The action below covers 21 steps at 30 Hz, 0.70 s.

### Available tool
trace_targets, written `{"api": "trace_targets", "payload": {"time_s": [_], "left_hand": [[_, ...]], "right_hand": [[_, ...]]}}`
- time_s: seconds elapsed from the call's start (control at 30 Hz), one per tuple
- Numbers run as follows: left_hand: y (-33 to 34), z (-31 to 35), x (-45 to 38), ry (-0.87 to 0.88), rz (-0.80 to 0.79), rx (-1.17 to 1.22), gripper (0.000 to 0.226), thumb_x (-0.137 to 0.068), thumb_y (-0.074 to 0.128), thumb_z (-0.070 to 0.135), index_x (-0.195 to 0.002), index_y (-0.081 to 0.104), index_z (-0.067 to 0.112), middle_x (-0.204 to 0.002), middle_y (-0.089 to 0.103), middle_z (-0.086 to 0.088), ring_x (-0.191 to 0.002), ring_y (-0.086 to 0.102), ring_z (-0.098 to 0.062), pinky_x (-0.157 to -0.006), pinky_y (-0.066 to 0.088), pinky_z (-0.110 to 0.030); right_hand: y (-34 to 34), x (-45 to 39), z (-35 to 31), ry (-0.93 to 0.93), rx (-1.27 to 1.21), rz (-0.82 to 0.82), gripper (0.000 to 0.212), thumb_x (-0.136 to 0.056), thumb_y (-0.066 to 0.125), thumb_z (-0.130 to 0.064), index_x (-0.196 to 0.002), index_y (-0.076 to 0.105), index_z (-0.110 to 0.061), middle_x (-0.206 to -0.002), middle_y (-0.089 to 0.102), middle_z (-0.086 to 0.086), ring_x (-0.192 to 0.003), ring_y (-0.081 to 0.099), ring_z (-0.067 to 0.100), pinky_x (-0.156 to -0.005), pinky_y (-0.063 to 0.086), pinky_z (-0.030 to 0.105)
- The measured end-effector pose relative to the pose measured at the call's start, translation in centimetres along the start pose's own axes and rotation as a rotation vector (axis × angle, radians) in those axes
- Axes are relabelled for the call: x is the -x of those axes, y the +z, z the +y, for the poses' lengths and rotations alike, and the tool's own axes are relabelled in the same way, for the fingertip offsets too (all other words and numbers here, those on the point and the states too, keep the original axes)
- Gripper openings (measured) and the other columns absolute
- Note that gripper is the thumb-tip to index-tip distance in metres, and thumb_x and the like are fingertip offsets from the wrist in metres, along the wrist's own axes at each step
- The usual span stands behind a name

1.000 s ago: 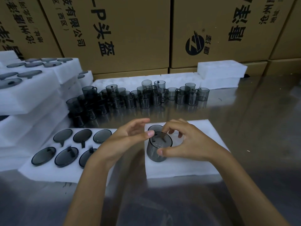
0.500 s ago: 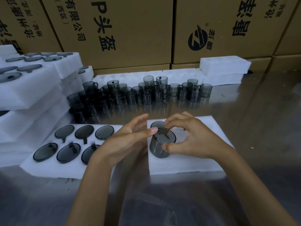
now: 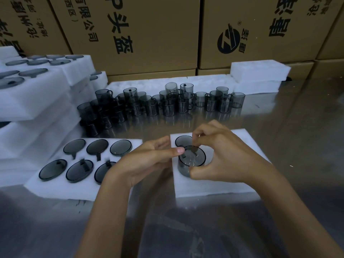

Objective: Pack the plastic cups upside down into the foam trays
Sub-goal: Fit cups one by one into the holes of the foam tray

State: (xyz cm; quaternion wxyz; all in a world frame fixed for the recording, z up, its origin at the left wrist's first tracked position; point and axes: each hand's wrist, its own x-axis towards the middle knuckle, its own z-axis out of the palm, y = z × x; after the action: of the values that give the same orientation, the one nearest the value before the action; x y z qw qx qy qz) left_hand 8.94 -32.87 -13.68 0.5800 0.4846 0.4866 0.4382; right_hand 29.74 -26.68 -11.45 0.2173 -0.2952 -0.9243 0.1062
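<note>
The smoky grey translucent plastic cup (image 3: 191, 159) stood inverted, base up and long axis vertical, partly sunk in a front-row pocket of the white foam tray (image 3: 214, 185), just in front of another grey cup (image 3: 183, 140) already seated there. The right hand (image 3: 223, 155) curled round it from the right, thumb on its near wall and fingers over its far edge. The left hand (image 3: 147, 162) lay just left of that cup, fingers nearly straight, one fingertip touching its rim. Both hands were equally near; the remaining move looked to be straight down. A full six-cup foam tray (image 3: 55, 189) lay left of it.
</note>
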Motion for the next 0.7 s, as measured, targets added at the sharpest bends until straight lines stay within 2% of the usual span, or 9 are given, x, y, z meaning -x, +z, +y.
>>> {"api": "trace_targets", "payload": {"time_s": [0.07,0.1,0.17,0.2,0.3,0.37,0.47,0.57,0.7], "left_hand": [[-0.2,-0.1,0.0,0.001,0.003,0.004,0.031,-0.081,0.080,0.029,-0.096,0.073,0.055,-0.113,0.067,0.033,-0.112,0.063,0.005,-0.082,0.053,-0.014],[-0.3,0.0,0.1,0.008,0.031,-0.024,0.040,-0.078,0.083,0.031,-0.108,0.070,0.054,-0.118,0.066,0.033,-0.115,0.061,0.006,-0.087,0.053,-0.016],[-0.4,0.0,0.2,-0.013,0.127,-0.132,0.083,-0.071,0.086,0.041,-0.144,0.046,0.040,-0.142,0.051,0.027,-0.131,0.050,0.003,-0.108,0.044,-0.027],[-0.3,-0.1,0.2,-0.017,0.187,-0.243,0.093,-0.073,0.084,0.045,-0.152,0.035,0.036,-0.152,0.039,0.025,-0.139,0.040,0.001,-0.116,0.035,-0.030],[1.4,-1.0,0.8,0.177,0.287,-0.585,0.067,-0.095,0.063,0.040,-0.154,0.031,0.036,-0.160,0.019,0.027,-0.146,0.015,0.009,-0.123,0.019,-0.029],[2.4,-2.3,1.4,0.293,0.277,-0.675,0.055,-0.101,0.046,0.042,-0.153,0.033,0.034,-0.158,0.019,0.031,-0.145,0.010,0.015,-0.123,0.013,-0.026],[2.8,-4.2,2.0,0.290,0.269,-0.708,0.055,-0.102,0.032,0.053,-0.154,0.032,0.035,-0.156,0.020,0.035,-0.143,0.007,0.018,-0.119,0.008,-0.018],[3.1,-4.8,2.1,0.251,0.263,-0.719,0.056,-0.102,0.029,0.053,-0.156,0.025,0.037,-0.154,0.013,0.040,-0.141,0.002,0.021,-0.113,0.003,-0.005],[3.7,-5.0,1.9,0.250,0.258,-0.663,0.050,-0.107,0.031,0.033,-0.156,0.017,0.037,-0.157,0.006,0.036,-0.140,-0.004,0.022,-0.107,-0.001,0.004]], "right_hand": [[0.2,0.0,0.1,0.009,-0.021,-0.036,0.052,-0.059,0.059,-0.067,-0.093,0.073,-0.030,-0.105,0.054,-0.023,-0.104,0.042,0.004,-0.093,0.040,0.024],[0.2,0.0,0.2,0.027,-0.057,-0.060,0.054,-0.060,0.059,-0.068,-0.099,0.073,-0.034,-0.111,0.055,-0.025,-0.110,0.041,0.002,-0.097,0.039,0.024],[0.2,0.3,0.7,0.075,-0.120,-0.113,0.060,-0.062,0.059,-0.072,-0.115,0.069,-0.045,-0.128,0.051,-0.033,-0.124,0.035,-0.006,-0.105,0.034,0.023],[0.2,0.6,0.9,0.088,-0.127,-0.140,0.067,-0.064,0.057,-0.074,-0.125,0.064,-0.047,-0.136,0.046,-0.036,-0.130,0.030,-0.010,-0.110,0.031,0.025],[1.1,2.2,1.2,0.084,-0.061,-0.166,0.086,-0.076,0.040,-0.081,-0.152,0.038,-0.041,-0.155,0.025,-0.036,-0.139,0.013,-0.018,-0.120,0.020,0.027],[2.1,3.4,0.8,0.069,-0.001,-0.122,0.085,-0.085,0.029,-0.080,-0.159,0.019,-0.039,-0.163,0.015,-0.028,-0.145,0.004,-0.015,-0.117,0.009,0.017],[3.2,4.2,0.0,0.067,0.088,-0.107,0.082,-0.093,0.016,-0.077,-0.161,0.005,-0.032,-0.166,0.013,-0.018,-0.148,0.000,-0.010,-0.111,-0.003,0.009],[3.8,4.5,-0.3,0.064,0.207,-0.113,0.085,-0.095,0.008,-0.075,-0.162,0.000,-0.023,-0.168,0.006,-0.010,-0.153,-0.003,0.001,-0.120,-0.002,0.022],[4.1,4.6,-0.4,0.073,0.278,-0.120,0.088,-0.092,-0.002,-0.077,-0.162,0.008,-0.025,-0.169,-0.002,-0.010,-0.153,-0.014,0.005,-0.125,0.002,0.037]]}}
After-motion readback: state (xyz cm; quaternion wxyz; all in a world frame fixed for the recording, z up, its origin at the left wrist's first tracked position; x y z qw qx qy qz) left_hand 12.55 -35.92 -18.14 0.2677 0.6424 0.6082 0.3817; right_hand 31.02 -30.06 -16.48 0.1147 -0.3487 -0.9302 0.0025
